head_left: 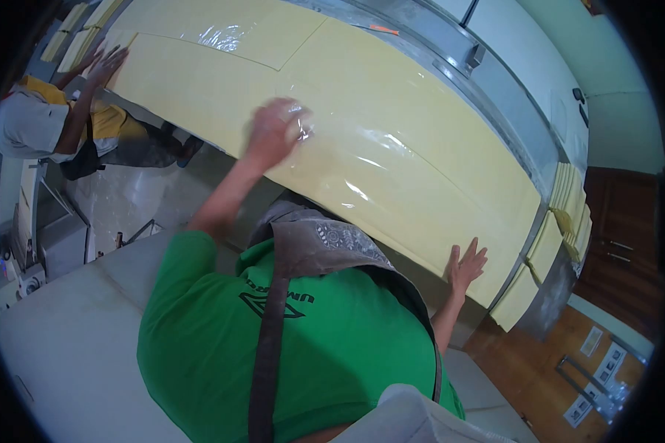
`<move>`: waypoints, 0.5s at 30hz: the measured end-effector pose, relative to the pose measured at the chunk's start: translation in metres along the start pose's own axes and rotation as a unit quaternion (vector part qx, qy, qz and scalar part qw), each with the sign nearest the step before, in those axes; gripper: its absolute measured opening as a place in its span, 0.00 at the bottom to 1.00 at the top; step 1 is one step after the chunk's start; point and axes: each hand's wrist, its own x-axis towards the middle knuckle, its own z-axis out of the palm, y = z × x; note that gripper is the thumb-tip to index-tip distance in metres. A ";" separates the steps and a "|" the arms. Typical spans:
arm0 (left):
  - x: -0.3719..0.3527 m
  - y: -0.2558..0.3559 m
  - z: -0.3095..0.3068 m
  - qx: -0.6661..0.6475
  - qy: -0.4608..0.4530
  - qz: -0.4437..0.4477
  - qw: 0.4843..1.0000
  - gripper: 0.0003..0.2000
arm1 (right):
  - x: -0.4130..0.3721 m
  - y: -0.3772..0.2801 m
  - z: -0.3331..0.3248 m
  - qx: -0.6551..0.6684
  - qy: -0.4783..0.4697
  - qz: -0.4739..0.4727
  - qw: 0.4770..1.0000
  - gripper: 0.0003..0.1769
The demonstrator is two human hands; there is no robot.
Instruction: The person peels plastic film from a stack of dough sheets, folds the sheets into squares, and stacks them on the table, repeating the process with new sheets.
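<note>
A long pale yellow sheet (362,111) covers the work surface, with glossy clear film over parts of it. My left hand (277,133) is over the middle of the sheet, smeared by motion. Something shiny and whitish shows beside its fingers; whether the hand holds it cannot be made out. Near the sheet's right end, close to the front edge, my right hand (467,267) lies with its fingers spread and nothing in it.
At the far left a co-worker (33,118) has hands on the sheet's left end. Folded yellow bundles (569,199), tied with bands, hang at the right end. A metal rail (488,103) runs behind the sheet, with an orange object (384,30) nearby.
</note>
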 end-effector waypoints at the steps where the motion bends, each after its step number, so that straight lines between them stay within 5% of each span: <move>1: -0.010 0.011 -0.001 0.001 0.000 -0.002 1.000 0.18 | 0.000 0.002 0.001 0.000 -0.001 -0.001 1.000 0.46; 3: -0.026 0.022 0.000 0.020 -0.140 0.162 0.977 0.20 | 0.002 0.006 0.002 -0.009 -0.006 -0.018 1.000 0.44; 4: -0.026 0.016 -0.003 0.021 -0.139 0.161 0.977 0.20 | 0.003 0.008 0.003 -0.010 -0.006 -0.020 1.000 0.44; 6: -0.025 -0.007 -0.014 0.292 -0.244 -0.105 0.919 0.22 | 0.004 0.008 0.004 -0.012 -0.007 -0.022 1.000 0.43; 8: -0.002 -0.024 -0.044 0.322 -0.213 -0.242 0.890 0.17 | 0.005 0.009 0.007 -0.014 -0.008 -0.020 1.000 0.43; 9: 0.005 -0.034 -0.040 0.320 -0.215 -0.243 0.890 0.17 | 0.005 0.011 0.007 -0.015 -0.008 -0.020 1.000 0.43; 11: 0.024 -0.059 -0.030 0.161 -0.077 -0.166 0.970 0.14 | 0.005 0.010 0.007 -0.016 -0.013 -0.018 1.000 0.43; 15: 0.070 -0.097 0.029 0.080 -0.016 -0.123 0.989 0.10 | 0.004 0.005 0.001 -0.010 -0.024 -0.010 1.000 0.43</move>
